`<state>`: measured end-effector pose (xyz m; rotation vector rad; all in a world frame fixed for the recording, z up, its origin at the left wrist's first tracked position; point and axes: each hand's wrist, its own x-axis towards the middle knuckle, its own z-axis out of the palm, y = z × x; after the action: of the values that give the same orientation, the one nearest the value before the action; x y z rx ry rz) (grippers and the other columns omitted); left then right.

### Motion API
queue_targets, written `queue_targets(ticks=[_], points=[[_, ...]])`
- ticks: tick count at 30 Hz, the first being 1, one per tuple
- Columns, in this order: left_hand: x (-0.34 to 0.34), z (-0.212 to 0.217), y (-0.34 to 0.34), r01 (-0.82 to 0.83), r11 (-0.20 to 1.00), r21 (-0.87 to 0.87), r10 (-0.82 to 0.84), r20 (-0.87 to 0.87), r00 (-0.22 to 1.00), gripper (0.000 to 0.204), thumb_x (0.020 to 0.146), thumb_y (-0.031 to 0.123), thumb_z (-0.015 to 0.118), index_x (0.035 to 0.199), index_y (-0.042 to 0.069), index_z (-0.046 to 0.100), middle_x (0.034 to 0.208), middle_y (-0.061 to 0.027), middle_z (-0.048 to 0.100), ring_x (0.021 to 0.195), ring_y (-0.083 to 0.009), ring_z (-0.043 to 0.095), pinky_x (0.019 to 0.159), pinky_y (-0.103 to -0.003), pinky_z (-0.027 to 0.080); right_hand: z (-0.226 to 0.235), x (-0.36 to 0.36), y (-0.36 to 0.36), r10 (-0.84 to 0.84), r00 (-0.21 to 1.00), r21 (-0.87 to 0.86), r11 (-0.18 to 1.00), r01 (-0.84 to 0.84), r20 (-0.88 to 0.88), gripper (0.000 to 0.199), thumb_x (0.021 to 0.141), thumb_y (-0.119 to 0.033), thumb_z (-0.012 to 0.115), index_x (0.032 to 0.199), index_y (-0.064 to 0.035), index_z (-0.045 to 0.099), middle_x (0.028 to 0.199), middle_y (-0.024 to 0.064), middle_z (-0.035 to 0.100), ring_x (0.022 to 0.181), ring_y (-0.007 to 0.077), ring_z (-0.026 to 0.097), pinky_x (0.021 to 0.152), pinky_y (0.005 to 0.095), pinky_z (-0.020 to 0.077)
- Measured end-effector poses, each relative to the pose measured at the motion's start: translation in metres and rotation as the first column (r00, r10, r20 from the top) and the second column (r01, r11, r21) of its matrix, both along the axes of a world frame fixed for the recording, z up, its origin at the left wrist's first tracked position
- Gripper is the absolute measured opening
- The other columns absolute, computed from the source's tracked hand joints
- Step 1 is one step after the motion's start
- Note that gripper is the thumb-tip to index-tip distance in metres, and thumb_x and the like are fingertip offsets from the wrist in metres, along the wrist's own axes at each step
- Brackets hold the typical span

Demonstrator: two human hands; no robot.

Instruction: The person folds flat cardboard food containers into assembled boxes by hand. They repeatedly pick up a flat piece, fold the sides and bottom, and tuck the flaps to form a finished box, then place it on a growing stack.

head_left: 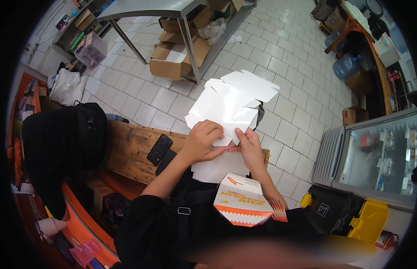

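Observation:
A flat white cardboard box blank [231, 101] with cut flaps is held up over the wooden bench [132, 150]. My left hand [204, 141] grips its lower edge from the left. My right hand [248, 145] pinches the same edge from the right. Below my hands, a folded orange-and-white carton [242, 199] rests on my lap. More white blanks [217, 170] lie under my hands on the bench.
A black phone [160, 149] lies on the bench to the left. A person in a black cap [89, 134] sits at the left. A metal table [172, 9] with cardboard boxes stands beyond. A glass-door fridge [379, 157] is at the right.

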<state>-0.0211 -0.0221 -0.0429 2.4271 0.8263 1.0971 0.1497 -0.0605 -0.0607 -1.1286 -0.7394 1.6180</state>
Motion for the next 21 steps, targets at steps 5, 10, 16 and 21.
queue_targets(ticks=[5,10,16,21], points=[[0.009,0.005,-0.002,-0.135,0.755,-0.641,0.158,-0.022,0.987,0.009,0.078,0.007,0.063,0.081,0.003,0.056,0.077,-0.0081,0.059,0.070,-0.0203,0.057,0.061,-0.030,0.045,-0.001,0.003,0.000,-0.088,0.978,0.150,0.987,0.060,0.190,0.026,0.095,-0.019,0.051,0.100,0.0064,0.058,0.082,0.0092,0.065,0.064,0.0117,0.063,0.057,0.0216,0.0525],[-0.003,0.015,0.013,0.284,0.726,-0.627,-0.316,0.063,0.947,0.017,0.079,0.015,0.068,0.088,0.004,0.061,0.083,-0.0060,0.062,0.076,-0.0205,0.060,0.067,-0.030,0.049,0.000,0.003,0.003,-0.247,0.964,0.150,0.961,0.232,0.095,0.025,0.094,-0.017,0.053,0.099,0.0066,0.057,0.084,0.0085,0.063,0.069,0.0147,0.065,0.061,0.0217,0.0529],[-0.011,0.022,0.042,0.395,0.753,-0.527,-0.536,-0.141,0.833,0.020,0.078,0.022,0.069,0.086,0.006,0.061,0.084,-0.0070,0.061,0.077,-0.0249,0.059,0.067,-0.030,0.047,-0.002,0.004,0.002,-0.212,0.954,0.168,0.970,0.178,0.214,0.024,0.093,-0.016,0.055,0.102,0.0064,0.057,0.088,0.0088,0.063,0.071,0.0148,0.065,0.064,0.0230,0.0526],[-0.002,0.015,0.039,0.294,0.769,-0.567,-0.376,-0.030,0.926,0.015,0.082,0.018,0.067,0.084,0.004,0.062,0.079,-0.0054,0.062,0.071,-0.0181,0.059,0.066,-0.028,0.046,0.004,0.008,0.001,-0.401,0.781,0.351,0.903,0.249,0.479,0.018,0.089,-0.011,0.061,0.093,0.0063,0.063,0.083,0.0086,0.066,0.072,0.0135,0.065,0.065,0.0229,0.0521]])
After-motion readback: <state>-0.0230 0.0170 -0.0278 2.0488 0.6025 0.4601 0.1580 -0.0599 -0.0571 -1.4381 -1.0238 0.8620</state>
